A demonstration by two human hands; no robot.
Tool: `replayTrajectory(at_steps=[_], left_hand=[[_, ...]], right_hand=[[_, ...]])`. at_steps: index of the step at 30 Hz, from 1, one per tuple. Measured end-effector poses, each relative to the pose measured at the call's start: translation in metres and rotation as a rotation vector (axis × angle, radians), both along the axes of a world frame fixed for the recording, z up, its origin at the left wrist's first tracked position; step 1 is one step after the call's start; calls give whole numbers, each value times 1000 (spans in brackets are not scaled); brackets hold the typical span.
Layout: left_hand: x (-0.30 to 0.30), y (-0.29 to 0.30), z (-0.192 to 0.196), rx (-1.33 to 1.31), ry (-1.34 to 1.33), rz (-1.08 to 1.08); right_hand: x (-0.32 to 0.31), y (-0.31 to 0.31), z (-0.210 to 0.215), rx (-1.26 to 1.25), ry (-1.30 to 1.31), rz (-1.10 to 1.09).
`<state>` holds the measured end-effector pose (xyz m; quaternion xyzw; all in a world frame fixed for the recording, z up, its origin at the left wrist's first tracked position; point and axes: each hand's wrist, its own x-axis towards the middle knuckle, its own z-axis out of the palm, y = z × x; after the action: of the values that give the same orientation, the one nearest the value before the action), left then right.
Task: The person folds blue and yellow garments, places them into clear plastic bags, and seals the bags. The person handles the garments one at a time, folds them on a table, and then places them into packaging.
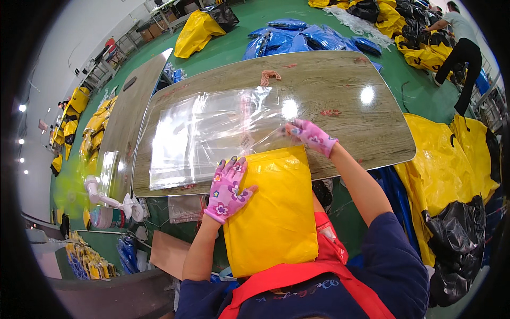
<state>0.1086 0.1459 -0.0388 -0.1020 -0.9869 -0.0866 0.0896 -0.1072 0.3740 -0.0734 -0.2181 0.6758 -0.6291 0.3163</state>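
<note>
A folded yellow plastic sheet [273,212] rests on my lap, its far edge against the table's near edge. My left hand [229,187], in a pink flowered glove, lies on the sheet's upper left side with its fingers stretched out and grips nothing. Flat on the table lies a clear plastic bag [207,127], perhaps several stacked, with glare on it. My right hand [312,137], gloved alike, is closed on the right edge of the clear bag and pulls it taut just beyond the yellow sheet. The fingertips are slightly blurred.
The wood-patterned table [366,127] carries a small pinkish-brown strip [270,77]. At left stand a second table [127,111] and a fan [93,189]. Blue packages [303,40] lie beyond; yellow sheeting [446,159] is heaped at right. A person [463,48] bends over piles at far right.
</note>
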Motion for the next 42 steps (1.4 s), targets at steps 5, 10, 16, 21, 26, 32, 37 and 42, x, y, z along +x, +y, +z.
replayTrajectory(at_steps=[5,10,16,21,26,32,37,42], left_hand=[[-3,1,2,13,24,5],[1,0,-3,73,81,2],[3,-1,-7,103,110,67],[2,1,-9,118,100,41],[6,-2,-8,151,113,40],[7,-7,-18,230,135,49],[16,-19,-29,520,306,299],[28,-69,-20,2197,-414,435]], right_hand=[[21,32,-8,-125,34,172],[24,34,-23,-47,-155,-112],[49,31,-21,-149,-260,-468],[59,43,-22,-54,-162,-449],[59,54,-9,397,424,-287],[86,50,-15,-167,-296,-404],[99,20,15,-148,-269,-126],[121,22,27,-262,-190,-246]])
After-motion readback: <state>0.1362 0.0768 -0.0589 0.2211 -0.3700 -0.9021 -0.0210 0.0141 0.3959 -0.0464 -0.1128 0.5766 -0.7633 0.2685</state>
